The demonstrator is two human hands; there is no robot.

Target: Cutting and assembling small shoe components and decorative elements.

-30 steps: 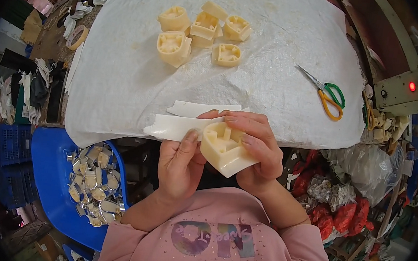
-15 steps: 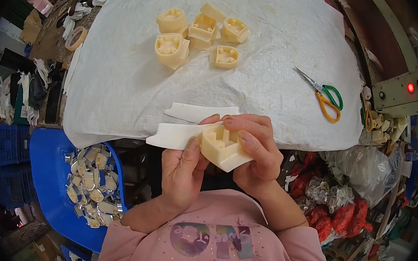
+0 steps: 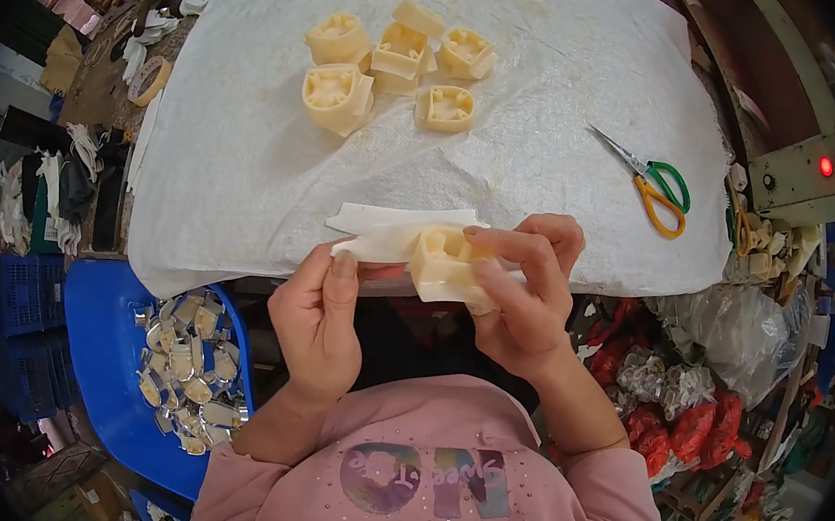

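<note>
My right hand grips a cream-coloured hollow moulded block just over the table's front edge, thumb and fingers on its right side. The block's open cavity faces up. Between thumb and fingers, my left hand pinches the left end of a white strip that runs along to the block and partly behind it. Just beyond, a second white strip lies on the white sheet. Farther back stands a cluster of similar cream blocks.
Scissors with one green and one orange handle lie at right. A blue tub of shiny metal-and-cream parts stands lower left. A control box with a red light, a tape roll and red plastic bags flank the table.
My left hand has slid left along the white strip, away from the block, to its outer end. The block has tipped and risen slightly, and my right fingers have shifted on it.
</note>
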